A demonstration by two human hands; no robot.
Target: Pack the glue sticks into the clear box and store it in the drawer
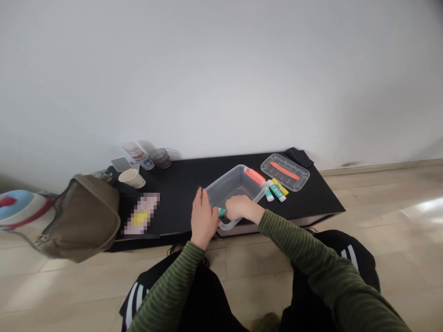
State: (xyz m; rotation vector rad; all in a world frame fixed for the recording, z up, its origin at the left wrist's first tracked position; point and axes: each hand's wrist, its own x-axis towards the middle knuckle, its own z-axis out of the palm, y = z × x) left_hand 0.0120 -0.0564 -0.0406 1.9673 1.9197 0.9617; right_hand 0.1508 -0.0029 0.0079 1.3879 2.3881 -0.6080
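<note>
Green striped sleeves [304, 253] reach over a black table [180, 184]. Clear box [224, 184] stands on it, uncovered; flat lid [285, 173] beside it, presumably set aside for access. Left hand [203, 216] lies along the box's left wall, probably steadying; grip cannot be told. Right hand [241, 207], fingers clenched around green tube [222, 212].

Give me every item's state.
Clear plastic box with orange latch: open; left hand touching
Clear plastic lid with orange handle: off, lying flat
Green and yellow sticks: loose, beside box
White paper cup: uncovered
Brown fabric bag: closure unclear
Small green item: inside box; right hand grip unclear
</note>
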